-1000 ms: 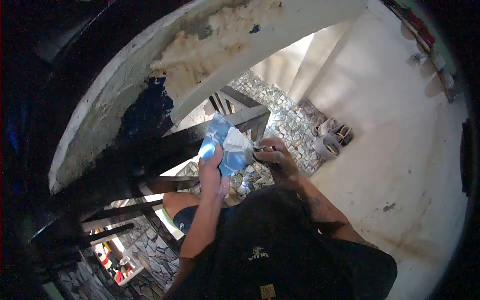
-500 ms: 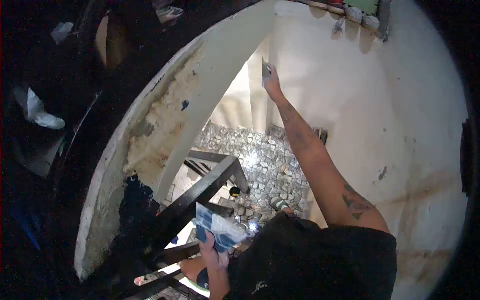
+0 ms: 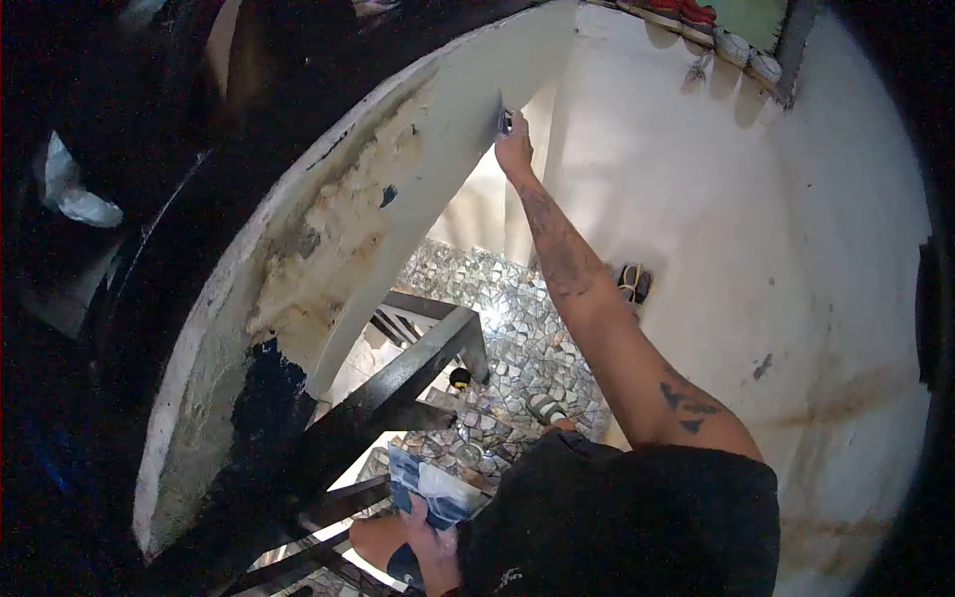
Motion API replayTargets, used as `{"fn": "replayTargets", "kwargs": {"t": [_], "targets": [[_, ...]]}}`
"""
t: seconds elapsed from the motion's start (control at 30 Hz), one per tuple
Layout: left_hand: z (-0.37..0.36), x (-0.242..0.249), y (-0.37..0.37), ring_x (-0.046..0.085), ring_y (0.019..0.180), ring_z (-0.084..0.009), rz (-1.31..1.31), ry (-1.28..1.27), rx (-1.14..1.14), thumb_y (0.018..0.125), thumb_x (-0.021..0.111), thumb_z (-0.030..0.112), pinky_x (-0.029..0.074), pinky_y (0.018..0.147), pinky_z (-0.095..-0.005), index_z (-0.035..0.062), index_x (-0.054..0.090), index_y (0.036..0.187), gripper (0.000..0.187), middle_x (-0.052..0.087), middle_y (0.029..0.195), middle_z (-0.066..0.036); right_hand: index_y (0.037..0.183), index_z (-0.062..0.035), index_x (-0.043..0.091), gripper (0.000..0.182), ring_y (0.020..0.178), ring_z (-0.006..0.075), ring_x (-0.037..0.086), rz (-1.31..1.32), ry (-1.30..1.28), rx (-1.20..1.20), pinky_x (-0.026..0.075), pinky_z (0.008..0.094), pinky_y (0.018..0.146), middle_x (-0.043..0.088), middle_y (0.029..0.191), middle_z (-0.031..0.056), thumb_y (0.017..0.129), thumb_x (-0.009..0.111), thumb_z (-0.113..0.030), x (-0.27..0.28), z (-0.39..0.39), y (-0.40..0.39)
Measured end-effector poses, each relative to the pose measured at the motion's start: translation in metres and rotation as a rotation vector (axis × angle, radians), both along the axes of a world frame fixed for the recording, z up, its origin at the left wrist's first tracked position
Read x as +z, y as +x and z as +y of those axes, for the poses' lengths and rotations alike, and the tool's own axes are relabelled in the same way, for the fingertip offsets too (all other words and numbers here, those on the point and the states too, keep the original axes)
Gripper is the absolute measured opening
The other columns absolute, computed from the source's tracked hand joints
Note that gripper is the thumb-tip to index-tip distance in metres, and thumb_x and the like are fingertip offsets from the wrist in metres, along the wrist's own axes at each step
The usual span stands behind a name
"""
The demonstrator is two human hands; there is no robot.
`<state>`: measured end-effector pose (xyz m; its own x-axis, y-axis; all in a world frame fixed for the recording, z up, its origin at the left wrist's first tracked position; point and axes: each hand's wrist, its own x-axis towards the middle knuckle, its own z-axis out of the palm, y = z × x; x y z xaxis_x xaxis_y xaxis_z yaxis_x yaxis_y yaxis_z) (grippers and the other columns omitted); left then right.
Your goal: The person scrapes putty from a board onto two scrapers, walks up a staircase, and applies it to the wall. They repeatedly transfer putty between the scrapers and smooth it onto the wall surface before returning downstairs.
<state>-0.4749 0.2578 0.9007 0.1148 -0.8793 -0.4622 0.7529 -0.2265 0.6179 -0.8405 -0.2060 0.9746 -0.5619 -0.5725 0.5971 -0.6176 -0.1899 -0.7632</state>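
At the far end of my stretched-out arm, my right hand (image 3: pixel 514 151) is closed around a putty knife (image 3: pixel 500 115). Its blade is against or very close to the pale curved wall edge (image 3: pixel 468 95); contact is hard to make out. Low in the view, my left hand (image 3: pixel 432 549) grips a wide blue-grey putty spreader (image 3: pixel 405 468) near my body. White putty (image 3: pixel 450 490) is heaped on the spreader's face. Between the hands, the curved edge carries a rough, peeled tan patch (image 3: pixel 333 234) and a dark patch (image 3: pixel 267 398).
A dark metal railing (image 3: pixel 388 383) runs below the curved edge. Stone-patterned flooring (image 3: pixel 517 328) lies far down, with a dark sandal (image 3: pixel 634 283) by the wall. The pale wall (image 3: pixel 716 219) rises at right, under a shelf with shoes (image 3: pixel 748 58).
My right hand has moved left with the putty knife, from near the wall corner to the curved edge. The left hand still holds the spreader, slightly lower. The view has shifted a little.
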Motion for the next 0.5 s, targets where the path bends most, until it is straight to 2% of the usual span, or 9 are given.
{"fn": "replayTargets", "kwargs": {"t": [0.07,0.1,0.13,0.17,0.27,0.3,0.33,0.4,0.5], "targets": [[-0.004,-0.007,0.000,0.058,0.075,-0.0167,-0.040,-0.017,0.038,0.087,0.058,0.023,0.048,0.063,-0.0297,0.0009,0.050,0.109,0.032,0.058,0.090,-0.005,0.122,-0.0057,0.042,0.049,0.105,0.0331,0.052,-0.024,0.049,-0.047,0.042,0.0397,0.087,0.050,0.116,0.0169,0.074,0.053,-0.005,-0.005,0.007,0.016],[-0.006,-0.007,0.001,0.058,0.075,-0.0164,-0.086,-0.012,0.009,0.087,0.057,0.023,0.048,0.064,-0.0294,0.0009,0.050,0.110,0.032,0.058,0.090,-0.005,0.124,-0.0065,0.042,0.056,0.104,0.0312,0.053,-0.046,0.075,0.023,0.043,0.0386,0.086,0.050,0.116,0.0149,0.071,0.058,-0.002,0.001,0.025,0.029],[-0.008,-0.005,0.003,0.058,0.075,-0.0160,-0.133,-0.008,-0.019,0.087,0.057,0.023,0.048,0.065,-0.0291,0.0009,0.049,0.110,0.033,0.058,0.091,-0.004,0.122,-0.0049,0.042,0.057,0.103,0.0305,0.053,0.065,-0.053,0.022,0.043,0.0393,0.085,0.050,0.113,0.0140,0.069,0.061,-0.002,-0.012,0.025,0.037],[-0.012,-0.001,0.004,0.058,0.076,-0.0157,-0.180,-0.004,-0.047,0.088,0.056,0.023,0.047,0.065,-0.0288,0.0009,0.049,0.111,0.033,0.058,0.091,-0.004,0.122,-0.0048,0.043,0.056,0.101,0.0298,0.054,0.055,-0.036,0.035,0.044,0.0387,0.083,0.050,0.112,0.0137,0.069,0.061,-0.002,-0.026,0.024,0.044],[-0.020,0.023,0.002,0.055,0.101,-0.0250,-0.158,0.041,-0.034,0.087,0.056,0.013,0.047,0.086,-0.0404,0.0002,0.041,0.121,0.040,0.054,0.112,-0.013,0.119,-0.0055,0.044,0.052,0.096,0.0277,0.055,0.085,-0.068,0.012,0.047,0.0361,0.078,0.049,0.107,0.0130,0.069,0.060,-0.001,-0.041,0.062,0.096],[-0.020,0.006,0.011,0.055,0.101,-0.0255,-0.128,-0.032,-0.075,0.087,0.055,0.013,0.047,0.086,-0.0419,0.0006,0.040,0.123,0.041,0.053,0.113,-0.013,0.119,-0.0067,0.044,0.053,0.094,0.0274,0.056,0.121,-0.075,0.009,0.047,0.0354,0.077,0.048,0.105,0.0132,0.069,0.058,0.002,-0.021,0.096,0.121],[-0.019,0.012,0.011,0.055,0.101,-0.0255,-0.117,-0.029,-0.065,0.087,0.055,0.012,0.047,0.087,-0.0416,0.0004,0.040,0.123,0.041,0.053,0.113,-0.013,0.121,-0.0068,0.043,0.057,0.094,0.0294,0.054,0.101,-0.124,0.118,0.046,0.0378,0.080,0.047,0.103,0.0139,0.067,0.058,0.004,-0.023,0.107,0.136],[-0.022,0.030,0.006,0.055,0.102,-0.0257,-0.097,-0.027,-0.049,0.087,0.055,0.012,0.046,0.088,-0.0412,0.0002,0.039,0.124,0.042,0.053,0.114,-0.013,0.126,-0.0084,0.042,0.063,0.093,0.0331,0.052,0.069,-0.116,0.186,0.044,0.0397,0.080,0.047,0.100,0.0152,0.066,0.057,0.004,-0.013,0.143,0.174],[-0.019,0.013,0.006,0.056,0.096,-0.0195,-0.069,-0.103,-0.022,0.088,0.055,0.022,0.048,0.079,-0.0342,0.0005,0.042,0.122,0.043,0.055,0.108,-0.010,0.126,-0.0077,0.042,0.063,0.094,0.0357,0.050,0.097,-0.026,0.197,0.042,0.0412,0.082,0.046,0.100,0.0172,0.066,0.054,0.004,-0.006,0.193,0.225]]}}
